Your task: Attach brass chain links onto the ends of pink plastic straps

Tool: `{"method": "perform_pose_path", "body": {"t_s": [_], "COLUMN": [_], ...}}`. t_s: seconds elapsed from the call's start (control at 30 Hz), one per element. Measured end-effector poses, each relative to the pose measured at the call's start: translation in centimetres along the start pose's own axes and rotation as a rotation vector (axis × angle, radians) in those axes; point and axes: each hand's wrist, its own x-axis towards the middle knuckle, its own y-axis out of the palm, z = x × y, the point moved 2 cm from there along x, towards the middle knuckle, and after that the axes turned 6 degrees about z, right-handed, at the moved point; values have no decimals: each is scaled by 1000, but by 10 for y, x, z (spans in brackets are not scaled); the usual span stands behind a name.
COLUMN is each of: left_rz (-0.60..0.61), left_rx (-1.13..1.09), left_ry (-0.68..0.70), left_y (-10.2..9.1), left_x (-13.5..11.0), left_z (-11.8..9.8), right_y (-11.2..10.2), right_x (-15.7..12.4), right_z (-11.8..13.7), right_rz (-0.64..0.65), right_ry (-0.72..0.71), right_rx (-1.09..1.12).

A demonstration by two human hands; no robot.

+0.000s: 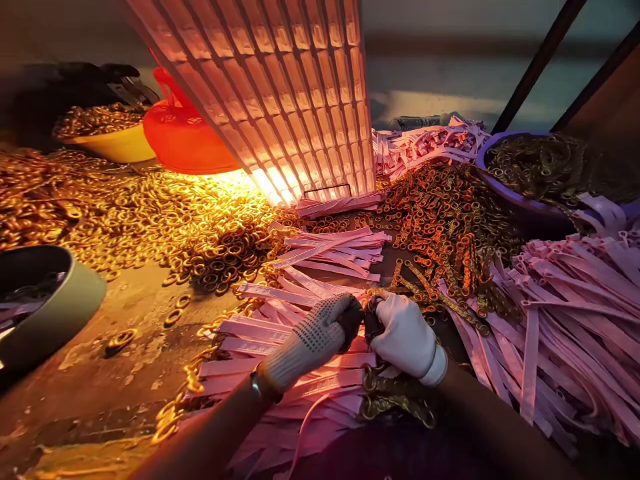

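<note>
My left hand (323,333), in a knitted glove with dark dots and blackened fingertips, is closed in a pinch. Facing it, my right hand (404,333), in a white glove with dark fingertips, is also closed, and the fingertips nearly meet. What they pinch is mostly hidden; a bit of brass-coloured metal shows just above them. Beneath both hands lies a layered row of pink straps (290,383), with brass rings (193,380) along its left ends. Brass chain links (397,400) lie by the right ends, below my right wrist.
Loose brass rings (125,213) cover the left and back. A red lamp (187,137) glows beside a tall ribbed panel (280,100). Chain pieces (445,233) and pink straps (575,327) heap at right, near a purple basin (483,157). A grey-green container (75,300) stands at left.
</note>
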Motion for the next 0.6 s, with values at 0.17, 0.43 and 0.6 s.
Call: {"method": "perform_pose_path", "body": {"t_s": [0.17,0.43,0.6], "left_rz": [31,52,20], "left_rx": [35,-234,-414], "left_ry": [51,-77,-156], "left_y": [-2,0,9], "left_x": [2,3,2], "left_z": [-8,-15,-12], "right_y": [-5,2,6], "right_x": [-3,-4,-8], "right_z": [1,-6,-2], "right_rz": [-86,-29,32], "right_ry": [-53,-71,-133], "right_rx": [-33,71,10]}}
